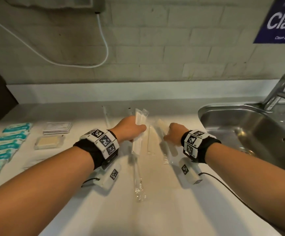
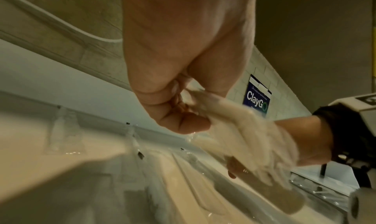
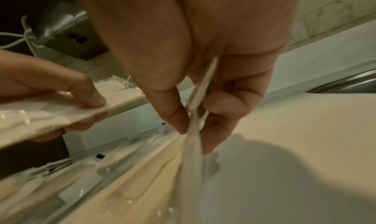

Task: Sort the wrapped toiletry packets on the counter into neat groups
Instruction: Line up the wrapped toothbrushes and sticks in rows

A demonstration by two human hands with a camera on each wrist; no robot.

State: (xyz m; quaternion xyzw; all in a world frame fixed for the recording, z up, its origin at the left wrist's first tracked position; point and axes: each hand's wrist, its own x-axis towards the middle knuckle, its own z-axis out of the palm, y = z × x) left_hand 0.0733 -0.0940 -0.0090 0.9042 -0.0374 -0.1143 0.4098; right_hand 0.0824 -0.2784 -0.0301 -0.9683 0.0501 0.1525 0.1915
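Centre of frame, above the white bench: my left hand grips a bundle of wrapped combs, my right hand pinches one wrapped comb; teal packets far left.

Blue sign on the wall above the sink: we read only "Clay"; the picture's edge cuts the rest. Tap at the sink's rear: spout cut off. Left of the sink, the comb packets in the left hand smear into a pale streak; we cannot count them. The packet in the right hand is equally smeared. Far left of the sink, the teal packets carry print too small to read; the nearest runs out of view.
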